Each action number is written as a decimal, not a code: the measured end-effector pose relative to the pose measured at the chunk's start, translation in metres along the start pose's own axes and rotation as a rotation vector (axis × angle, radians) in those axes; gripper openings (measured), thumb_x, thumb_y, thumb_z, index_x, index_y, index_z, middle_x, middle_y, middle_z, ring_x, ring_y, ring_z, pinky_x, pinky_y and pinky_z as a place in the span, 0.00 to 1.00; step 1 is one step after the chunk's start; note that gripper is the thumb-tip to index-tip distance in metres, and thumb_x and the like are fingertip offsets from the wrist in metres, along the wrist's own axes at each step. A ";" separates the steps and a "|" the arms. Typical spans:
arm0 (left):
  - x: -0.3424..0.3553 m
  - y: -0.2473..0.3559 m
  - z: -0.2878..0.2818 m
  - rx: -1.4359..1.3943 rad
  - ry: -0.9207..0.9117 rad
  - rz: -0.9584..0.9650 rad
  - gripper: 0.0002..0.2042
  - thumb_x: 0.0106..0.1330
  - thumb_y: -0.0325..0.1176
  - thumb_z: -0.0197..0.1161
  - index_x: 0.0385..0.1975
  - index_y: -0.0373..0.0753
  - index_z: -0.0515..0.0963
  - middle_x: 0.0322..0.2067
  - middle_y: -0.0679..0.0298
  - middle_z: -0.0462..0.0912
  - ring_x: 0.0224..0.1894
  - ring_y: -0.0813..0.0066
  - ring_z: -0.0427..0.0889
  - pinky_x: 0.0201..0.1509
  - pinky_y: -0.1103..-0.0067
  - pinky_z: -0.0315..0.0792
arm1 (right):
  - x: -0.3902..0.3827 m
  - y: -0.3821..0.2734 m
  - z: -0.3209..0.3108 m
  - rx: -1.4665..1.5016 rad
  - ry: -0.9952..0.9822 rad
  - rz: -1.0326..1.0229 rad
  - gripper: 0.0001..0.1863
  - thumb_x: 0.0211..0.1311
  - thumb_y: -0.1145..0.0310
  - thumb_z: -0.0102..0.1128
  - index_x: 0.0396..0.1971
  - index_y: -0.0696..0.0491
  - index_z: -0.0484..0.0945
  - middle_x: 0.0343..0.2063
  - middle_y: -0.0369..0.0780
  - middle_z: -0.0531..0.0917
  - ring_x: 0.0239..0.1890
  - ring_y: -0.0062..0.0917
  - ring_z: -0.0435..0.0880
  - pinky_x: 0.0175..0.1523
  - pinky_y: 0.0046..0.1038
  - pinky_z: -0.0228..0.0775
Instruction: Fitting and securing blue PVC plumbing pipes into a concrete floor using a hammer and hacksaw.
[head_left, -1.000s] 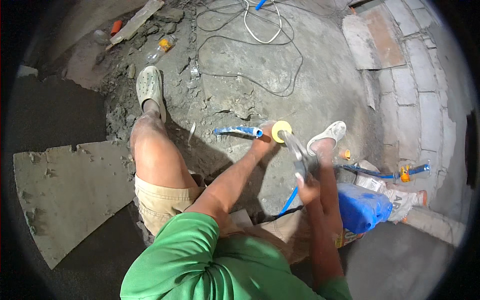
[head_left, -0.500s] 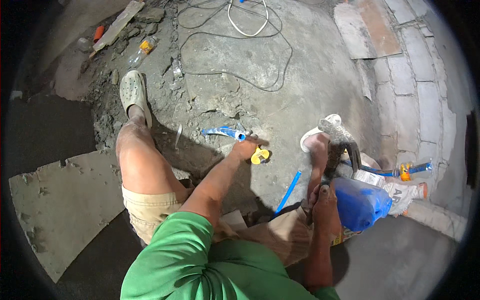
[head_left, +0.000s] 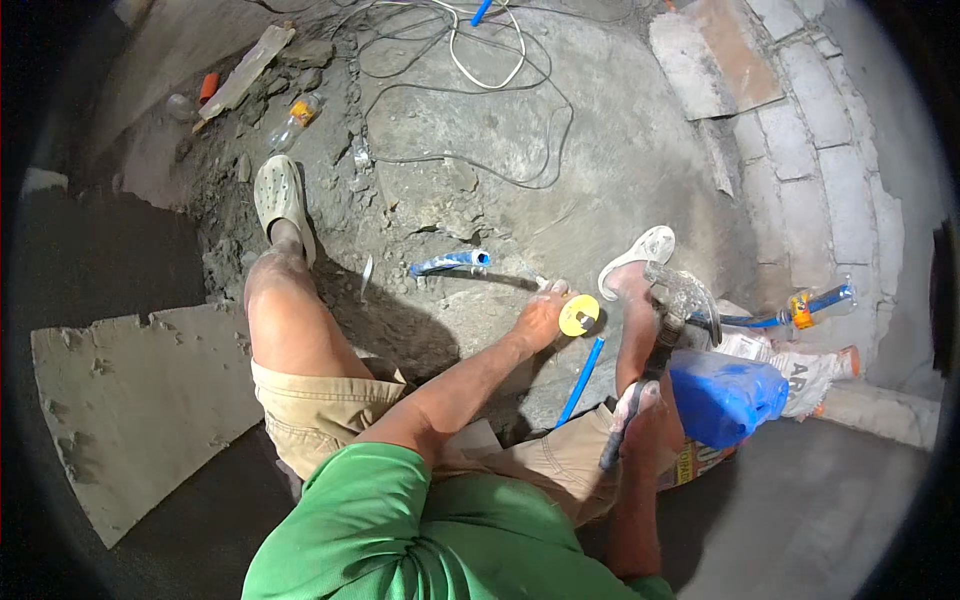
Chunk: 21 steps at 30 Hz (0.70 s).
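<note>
Yellow-guarded chisel (head_left: 578, 315) near centre, within curled fingers of the left hand (head_left: 542, 318); hammer (head_left: 662, 353), blurred at the head, within closed grip of the right hand (head_left: 640, 408). Right of the blue plastic container (head_left: 725, 397), white sack (head_left: 808, 385) with bold dark lettering; nearer, partly hidden, red-and-yellow printed packaging (head_left: 690, 466).

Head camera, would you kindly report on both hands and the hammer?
Right hand gripping hammer, its head blurred. Left hand closed around yellow-guarded tool. Straight blue pipe close to that tool.
</note>
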<state>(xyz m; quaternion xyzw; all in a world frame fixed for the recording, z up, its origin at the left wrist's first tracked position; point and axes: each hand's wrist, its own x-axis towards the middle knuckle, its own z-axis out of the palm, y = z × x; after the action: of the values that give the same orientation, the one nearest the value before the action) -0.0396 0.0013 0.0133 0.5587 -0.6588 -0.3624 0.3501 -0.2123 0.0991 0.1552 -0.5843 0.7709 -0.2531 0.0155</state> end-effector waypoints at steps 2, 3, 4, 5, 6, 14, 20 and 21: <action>0.000 -0.021 0.009 -0.067 0.114 -0.045 0.20 0.55 0.32 0.62 0.50 0.41 0.73 0.47 0.50 0.73 0.51 0.50 0.74 0.54 0.64 0.70 | 0.008 -0.013 -0.017 0.300 -0.243 0.127 0.27 0.69 0.47 0.39 0.24 0.56 0.71 0.17 0.40 0.73 0.19 0.30 0.72 0.26 0.33 0.60; 0.001 -0.023 0.005 -0.133 0.201 -0.083 0.21 0.54 0.31 0.64 0.50 0.41 0.73 0.49 0.49 0.73 0.52 0.49 0.73 0.55 0.64 0.70 | 0.012 -0.018 -0.026 0.443 -0.361 0.203 0.28 0.69 0.45 0.39 0.22 0.55 0.70 0.15 0.38 0.72 0.16 0.27 0.70 0.23 0.29 0.58; 0.006 -0.022 -0.005 -0.192 0.080 -0.209 0.22 0.52 0.30 0.65 0.51 0.40 0.74 0.54 0.47 0.71 0.54 0.47 0.72 0.58 0.65 0.69 | 0.015 -0.021 -0.033 0.586 -0.482 0.280 0.28 0.68 0.44 0.39 0.20 0.54 0.69 0.13 0.36 0.70 0.14 0.24 0.68 0.20 0.26 0.56; 0.007 -0.025 0.001 -0.200 0.082 -0.213 0.22 0.52 0.30 0.65 0.51 0.40 0.74 0.54 0.47 0.71 0.54 0.47 0.72 0.58 0.65 0.69 | 0.018 -0.021 -0.035 0.728 -0.605 0.360 0.29 0.68 0.42 0.40 0.19 0.53 0.68 0.10 0.35 0.69 0.11 0.20 0.66 0.17 0.23 0.54; 0.006 -0.029 0.007 -0.213 0.212 -0.182 0.23 0.54 0.31 0.64 0.52 0.39 0.73 0.53 0.47 0.71 0.54 0.47 0.72 0.57 0.64 0.69 | 0.018 -0.022 -0.035 0.725 -0.607 0.358 0.29 0.68 0.42 0.40 0.19 0.53 0.68 0.10 0.35 0.69 0.11 0.20 0.66 0.17 0.23 0.54; -0.007 -0.067 0.007 -0.209 0.344 -0.098 0.23 0.53 0.33 0.66 0.50 0.38 0.71 0.41 0.48 0.80 0.41 0.46 0.80 0.43 0.62 0.76 | 0.009 0.015 -0.017 0.212 -0.518 -0.311 0.19 0.64 0.52 0.51 0.26 0.55 0.70 0.17 0.34 0.71 0.18 0.21 0.71 0.22 0.25 0.62; -0.020 -0.061 -0.008 -0.369 0.308 -0.183 0.19 0.55 0.37 0.65 0.46 0.40 0.74 0.36 0.50 0.81 0.39 0.50 0.80 0.42 0.64 0.76 | 0.068 -0.055 -0.018 -0.057 -0.903 -0.686 0.19 0.60 0.52 0.58 0.31 0.57 0.74 0.25 0.47 0.77 0.31 0.49 0.76 0.37 0.41 0.69; -0.019 -0.060 -0.009 -0.485 0.225 -0.257 0.20 0.55 0.39 0.65 0.48 0.39 0.75 0.40 0.51 0.81 0.42 0.51 0.80 0.46 0.66 0.75 | 0.070 -0.058 -0.012 -0.062 -0.905 -0.686 0.19 0.60 0.52 0.58 0.31 0.57 0.74 0.25 0.47 0.77 0.31 0.49 0.76 0.37 0.41 0.69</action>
<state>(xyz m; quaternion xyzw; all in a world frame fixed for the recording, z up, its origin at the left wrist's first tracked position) -0.0002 0.0130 -0.0359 0.5743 -0.4338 -0.4865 0.4953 -0.1861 0.0291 0.2080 -0.8516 0.4607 0.0544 0.2441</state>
